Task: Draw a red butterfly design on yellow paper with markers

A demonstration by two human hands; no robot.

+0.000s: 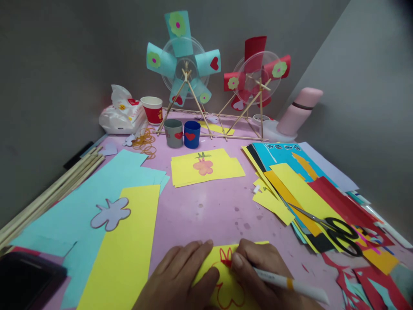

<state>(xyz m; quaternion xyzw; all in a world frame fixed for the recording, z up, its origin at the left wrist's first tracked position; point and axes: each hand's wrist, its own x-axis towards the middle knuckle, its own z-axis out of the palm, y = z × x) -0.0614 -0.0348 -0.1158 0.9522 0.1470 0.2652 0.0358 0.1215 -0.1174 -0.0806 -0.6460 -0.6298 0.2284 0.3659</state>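
My right hand (260, 269) is closed around a white marker pen (290, 284), its red tip touching a yellow sheet of paper (206, 275) at the front of the table. A red outline of a butterfly or flower shape is drawn on that sheet, with two narrow loops at its top. My left hand (180, 275) lies flat across the sheet's left side, fingers stretched out, covering part of it. To the left, a lilac paper butterfly (111, 214) rests over a yellow strip (129, 249) and light blue paper. Farther back sits a yellow sheet with a pink butterfly drawing (203, 167).
Black-handled scissors (338, 232) lie on coloured paper at right, near red scraps (380, 284). Behind stand a blue pinwheel model (185, 64), a red one (258, 77), small cups (174, 133) and a leaning pink bottle (298, 112). Wooden sticks (64, 181) and a dark phone-like object (29, 280) are left.
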